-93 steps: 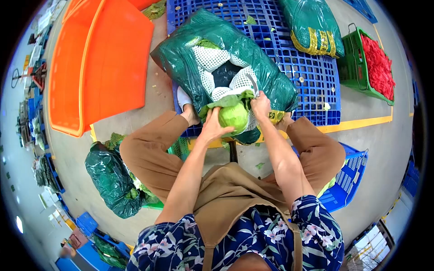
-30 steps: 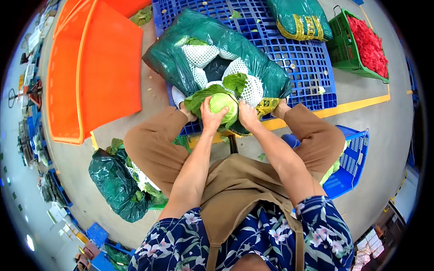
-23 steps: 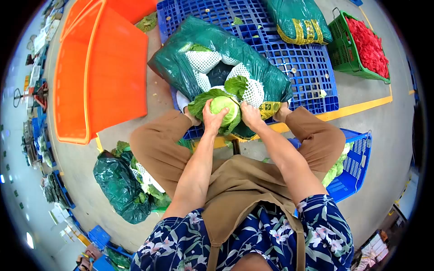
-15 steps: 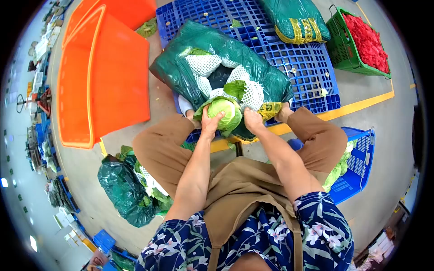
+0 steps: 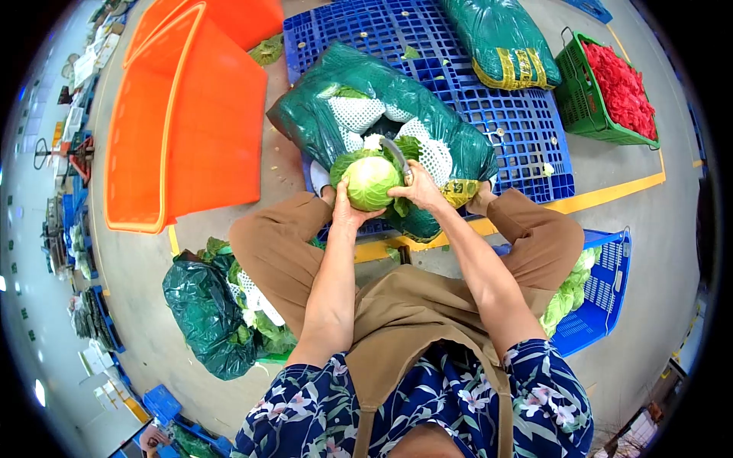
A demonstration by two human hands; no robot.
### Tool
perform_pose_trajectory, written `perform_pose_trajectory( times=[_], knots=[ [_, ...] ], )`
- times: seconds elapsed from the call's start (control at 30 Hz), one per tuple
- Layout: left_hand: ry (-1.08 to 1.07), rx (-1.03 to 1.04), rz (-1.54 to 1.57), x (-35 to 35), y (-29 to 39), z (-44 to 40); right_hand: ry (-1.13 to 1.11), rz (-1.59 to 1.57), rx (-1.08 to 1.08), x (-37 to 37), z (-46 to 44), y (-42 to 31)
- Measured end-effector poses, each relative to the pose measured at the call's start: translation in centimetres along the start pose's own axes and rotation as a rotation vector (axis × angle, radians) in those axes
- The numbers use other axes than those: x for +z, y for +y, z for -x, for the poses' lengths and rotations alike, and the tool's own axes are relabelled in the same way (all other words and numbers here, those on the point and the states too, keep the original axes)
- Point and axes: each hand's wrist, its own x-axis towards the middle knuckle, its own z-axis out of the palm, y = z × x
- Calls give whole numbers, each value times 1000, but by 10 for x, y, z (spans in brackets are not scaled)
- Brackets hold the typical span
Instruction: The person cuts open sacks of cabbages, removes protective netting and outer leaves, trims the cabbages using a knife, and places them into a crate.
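Observation:
My left hand grips a round green cabbage from its left and lower side. In my right hand is a knife with a curved blade, which lies along the cabbage's upper right edge. Loose outer leaves stick out behind the head. Just beyond lies an opened green plastic bag, holding cabbages in white foam nets. Yellow printed tape shows on the bag's near right corner, beside my right hand.
The bag rests on a blue plastic pallet, with another green bag behind. A green crate of red material stands right, orange bins left. Beside my legs are a blue basket with leaves and a dark green bag.
The cabbage has turned in my left hand, its paler round side now facing up. My right hand has come up against it, and the curved blade now shows clearly.

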Motion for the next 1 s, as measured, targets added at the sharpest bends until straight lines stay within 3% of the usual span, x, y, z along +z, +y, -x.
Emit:
perform_pose_trajectory(
  times=[0.07, 0.1, 0.2, 0.27, 0.33, 0.4, 0.47, 0.5, 0.6, 0.67, 0.77, 0.83, 0.93, 1.0],
  knots=[
    [-26, 32, 30, 7, 1, 15, -232, -408, 191, -11, 1, -10],
    [-53, 59, 40, 11, 2, 22, -135, -485, 182, -1, -2, 6],
    [-112, 80, 110, 8, -1, 23, -222, -466, 191, -14, -9, -8],
    [-96, 79, 166, 10, -6, 25, -150, -575, 216, -16, -17, -9],
    [-224, 122, 334, 5, -15, 20, -74, -676, 256, -18, -25, -5],
    [-242, 209, 499, 6, -26, 17, 124, -368, 242, -22, -29, 7],
    [-503, 164, 634, 5, -30, 12, 186, -115, 251, -43, -25, -11],
    [-634, 139, 702, 3, -30, 10, 254, -135, 184, -37, -30, 6],
    [-538, 272, 691, 0, -21, 3, 266, -172, -131, -56, 13, -64],
    [-468, 356, 607, 14, -11, 17, -52, -484, 218, -54, 41, -104],
    [-421, 361, 488, 29, 2, 38, -81, -1191, 484, -36, 38, -107],
    [-387, 357, 267, 43, 16, 62, -118, -1208, 438, -42, 27, -97],
    [-367, 336, 173, 37, 28, 52, -95, -1108, 458, -68, 23, -109],
    [-378, 363, 108, 35, 24, 52, -216, -1321, 503, -86, 15, -112]
  ],
)
